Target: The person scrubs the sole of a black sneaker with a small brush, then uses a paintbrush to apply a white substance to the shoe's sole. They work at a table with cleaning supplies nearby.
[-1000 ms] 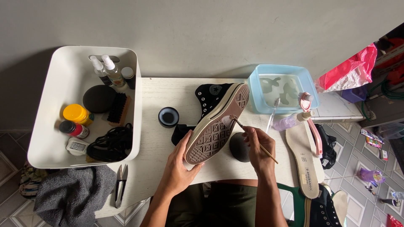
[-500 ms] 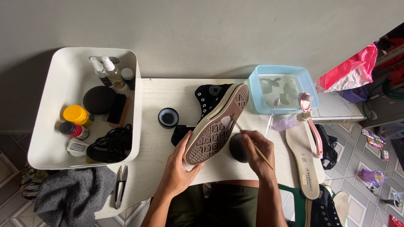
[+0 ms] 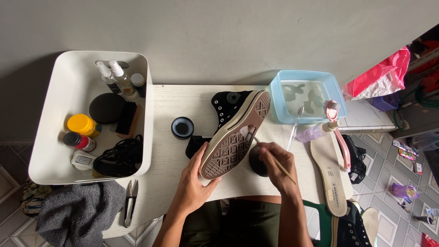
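A black high-top sneaker [image 3: 228,110] is tipped on its side over the white table [image 3: 164,160], its brown patterned sole [image 3: 233,142] facing me. My left hand [image 3: 194,178] grips the heel end of the sole. My right hand [image 3: 276,167] holds a thin wooden stick [image 3: 286,171] like a pen, its tip touching the sole's tread near the middle. A round dark lid or tin [image 3: 257,161] lies under my right hand.
A white tub [image 3: 45,137] at left holds spray bottles, jars, a brush and black laces. A small open black tin [image 3: 182,127] sits mid-table. A blue water basin [image 3: 306,96], toothbrush, small bottle and insole [image 3: 330,171] lie at right. Grey towel [image 3: 77,215] and snips [image 3: 130,202] lie lower left.
The sneaker has tilted slightly and my right hand has shifted the stick's tip a little along the sole. My left hand keeps its grip.
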